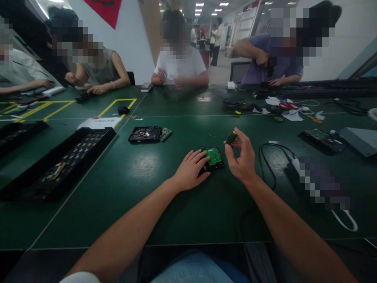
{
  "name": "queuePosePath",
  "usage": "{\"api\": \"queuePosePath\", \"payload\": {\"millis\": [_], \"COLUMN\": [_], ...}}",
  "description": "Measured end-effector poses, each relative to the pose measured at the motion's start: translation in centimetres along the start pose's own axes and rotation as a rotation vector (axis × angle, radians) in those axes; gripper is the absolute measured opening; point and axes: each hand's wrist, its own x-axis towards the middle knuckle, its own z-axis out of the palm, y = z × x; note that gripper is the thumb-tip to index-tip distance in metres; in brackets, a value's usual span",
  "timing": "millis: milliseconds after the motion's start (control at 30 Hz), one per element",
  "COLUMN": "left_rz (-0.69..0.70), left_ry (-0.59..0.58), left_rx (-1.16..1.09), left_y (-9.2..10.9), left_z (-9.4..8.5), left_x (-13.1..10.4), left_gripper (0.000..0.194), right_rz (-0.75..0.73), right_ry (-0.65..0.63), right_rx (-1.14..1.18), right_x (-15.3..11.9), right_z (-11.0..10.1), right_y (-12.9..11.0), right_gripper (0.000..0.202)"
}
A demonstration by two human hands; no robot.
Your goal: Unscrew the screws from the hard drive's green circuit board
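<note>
A hard drive (pixel 215 157) lies on the green tabletop with its green circuit board facing up. My left hand (pixel 193 169) grips its left side, fingers across the top and thumb along the near edge. Just right of the drive and raised above the table, my right hand (pixel 243 157) is closed around a screwdriver (pixel 232 137) with a dark green and yellow handle. I cannot make out the screwdriver's shaft. Part of the drive is hidden under my left hand. Tiny light specks (pixel 212 135), too small to name, lie beyond the drive.
Left of my hands are another hard drive (pixel 145 134), a loose circuit board (pixel 166 134) and a long black tray (pixel 59 165). To the right lie a black cable (pixel 262 157), a pixelated object (pixel 324 181) and another drive (pixel 321 140). Several people sit across the table.
</note>
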Motion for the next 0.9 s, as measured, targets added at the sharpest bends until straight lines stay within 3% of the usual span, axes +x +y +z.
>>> {"api": "queuePosePath", "payload": {"millis": [300,467,633,900], "left_rz": [0.003,-0.013,-0.042,-0.064], "left_ry": [0.025,0.041,0.048,0.046], "left_rx": [0.016,0.029,0.032,0.034], "left_y": [-0.1,-0.2,-0.3,-0.2], "left_z": [-0.1,0.1,0.3,0.5], "left_x": [0.0,0.1,0.4,0.7], "left_gripper": [0.058,0.058,0.058,0.061], "right_rz": [-0.078,-0.148,-0.15,-0.177], "right_ry": [0.096,0.043,0.034,0.191], "right_rx": [-0.087,-0.213,-0.229,-0.224], "right_x": [1.7,4.0,5.7,3.9], "right_z": [-0.5,-0.4,0.3,0.6], "right_y": [-0.7,-1.9,-1.4,-0.4], "right_gripper": [0.038,0.026,0.017,0.021]}}
